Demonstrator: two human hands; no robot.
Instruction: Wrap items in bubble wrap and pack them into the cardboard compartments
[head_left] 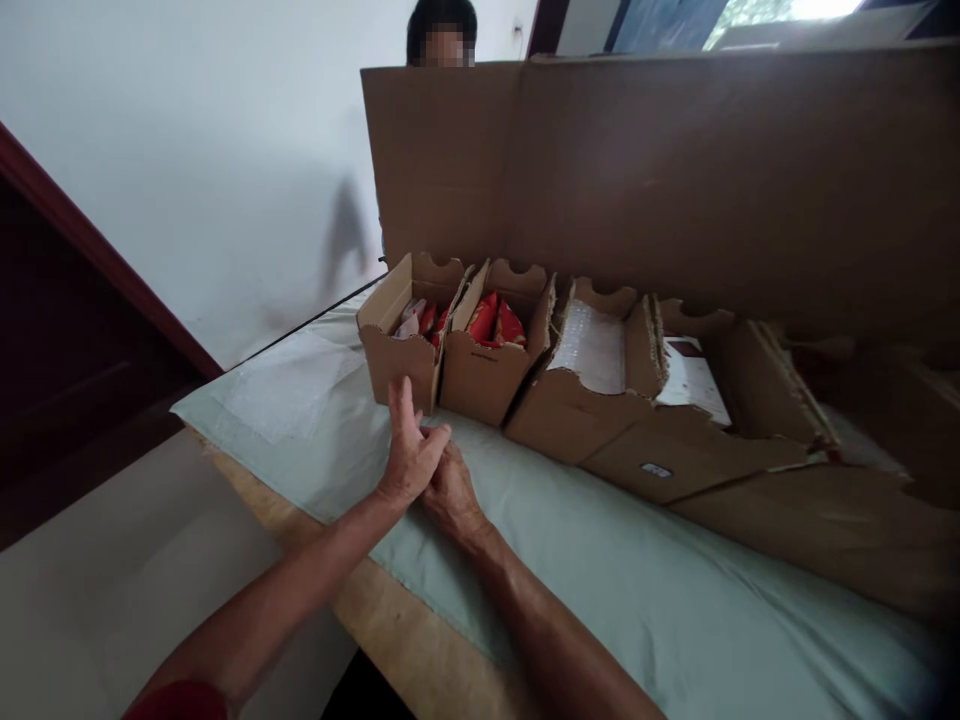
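Observation:
My left hand [409, 455] is held over the cloth with its fingers stretched out, just in front of the leftmost cardboard box [397, 368]. It overlaps my right hand [452, 492], which lies close behind it at the wrist and palm. The fingers of my right hand are mostly hidden, so I cannot see whether they hold anything. Inside the leftmost box are red and whitish packets [411, 318]. The cardboard box beside it [480, 385] contains shiny red packets [496, 320].
Farther right, one box holds bubble wrap [594, 345] and another holds white printed sheets [694, 378]. Clear plastic [289, 385] lies on the pale green tablecloth [600, 570]. A tall cardboard panel [675, 170] stands behind the boxes, with a person [442, 30] beyond it.

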